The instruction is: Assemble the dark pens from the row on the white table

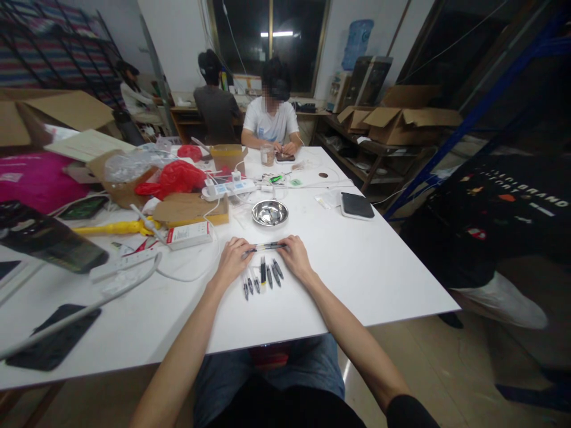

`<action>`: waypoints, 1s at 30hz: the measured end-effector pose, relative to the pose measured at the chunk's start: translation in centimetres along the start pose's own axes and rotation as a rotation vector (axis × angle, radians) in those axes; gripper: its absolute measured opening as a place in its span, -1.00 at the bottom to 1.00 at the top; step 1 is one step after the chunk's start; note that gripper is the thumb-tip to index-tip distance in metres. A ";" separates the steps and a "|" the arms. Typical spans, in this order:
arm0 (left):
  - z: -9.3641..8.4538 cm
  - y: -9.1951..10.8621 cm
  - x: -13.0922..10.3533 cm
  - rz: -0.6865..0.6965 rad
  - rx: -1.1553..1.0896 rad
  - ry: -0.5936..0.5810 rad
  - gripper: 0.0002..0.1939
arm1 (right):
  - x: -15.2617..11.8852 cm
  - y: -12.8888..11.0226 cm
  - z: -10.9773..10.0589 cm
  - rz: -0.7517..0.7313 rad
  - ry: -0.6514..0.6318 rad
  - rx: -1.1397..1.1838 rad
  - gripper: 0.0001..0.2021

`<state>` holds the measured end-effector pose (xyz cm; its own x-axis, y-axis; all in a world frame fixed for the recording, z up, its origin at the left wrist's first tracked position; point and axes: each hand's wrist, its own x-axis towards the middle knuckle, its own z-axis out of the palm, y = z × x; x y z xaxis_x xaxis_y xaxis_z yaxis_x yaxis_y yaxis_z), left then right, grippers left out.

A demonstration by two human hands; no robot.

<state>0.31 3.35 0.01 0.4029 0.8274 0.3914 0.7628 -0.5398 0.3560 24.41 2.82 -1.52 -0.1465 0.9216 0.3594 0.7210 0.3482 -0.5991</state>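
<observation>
My left hand (236, 255) and my right hand (292, 252) are closed on the two ends of a few slim pen refills (266, 245), which lie crosswise between them just above the white table. Below my hands, several dark pen parts (273, 275) lie in a row, pointing away from me. To their left are several short clear-and-black pen pieces (250, 285). A shiny metal bowl (270, 213) with small dark pieces in it stands just beyond my hands. My fingers partly hide the ends of the refills.
A white box (189, 235), a power strip (228, 189), a yellow tool (116, 227) and red bags (173, 178) crowd the left side. A black-topped device (357, 205) lies to the right. Across the table a person (270, 122) handles small things. Another person (504, 220) stands at right.
</observation>
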 end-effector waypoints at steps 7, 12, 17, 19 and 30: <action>0.0 -0.1 0.2 -0.026 -0.005 -0.009 -0.84 | -0.1 -0.3 -0.2 0.029 0.046 -0.004 -0.86; 0.0 0.0 0.3 -0.023 -0.007 0.002 -0.88 | -0.2 -0.6 -0.5 0.035 0.134 0.030 -0.84; 0.2 -0.1 0.1 -0.007 -0.019 0.028 -0.93 | -0.1 -0.6 -0.7 0.085 0.167 0.095 -0.85; 0.3 -0.2 0.2 -0.005 -0.018 0.039 -0.95 | -0.1 -0.6 -0.6 0.119 0.154 0.109 -0.84; -3.3 5.0 -4.5 0.106 -0.053 0.100 -0.78 | -1.6 -4.7 -6.3 0.168 0.421 0.369 -0.72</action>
<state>0.65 -3.61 2.82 0.4250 0.7474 0.5107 0.6897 -0.6328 0.3521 25.53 -1.38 5.16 0.2859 0.8481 0.4462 0.4162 0.3095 -0.8550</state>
